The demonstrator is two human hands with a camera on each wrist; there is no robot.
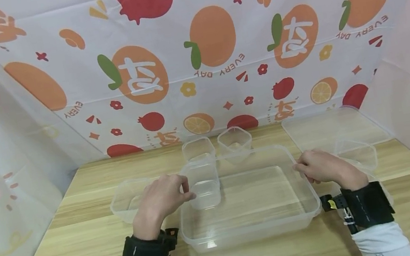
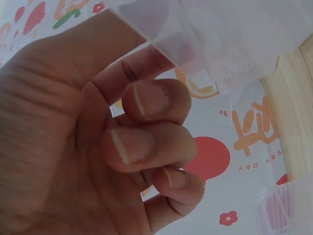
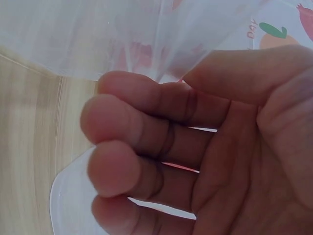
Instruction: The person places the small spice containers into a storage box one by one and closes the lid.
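A large clear plastic box (image 1: 249, 230) stands on the wooden table in front of me. My left hand (image 1: 161, 197) pinches the edge of a small clear plastic container (image 1: 203, 173) between thumb and forefinger, over the box's left part; its other fingers (image 2: 156, 144) are curled in. At the opposite side, my right hand (image 1: 321, 165) grips the large box's right rim, thumb above and forefinger below the clear wall (image 3: 132, 44) in the right wrist view.
Behind the box stand two small clear containers (image 1: 196, 146) (image 1: 234, 136). Another container (image 1: 120, 204) sits left of the left hand. A large clear lid (image 1: 329, 126) lies at the back right, with a small container (image 1: 366, 154) near it. A printed cloth (image 1: 178, 60) hangs behind.
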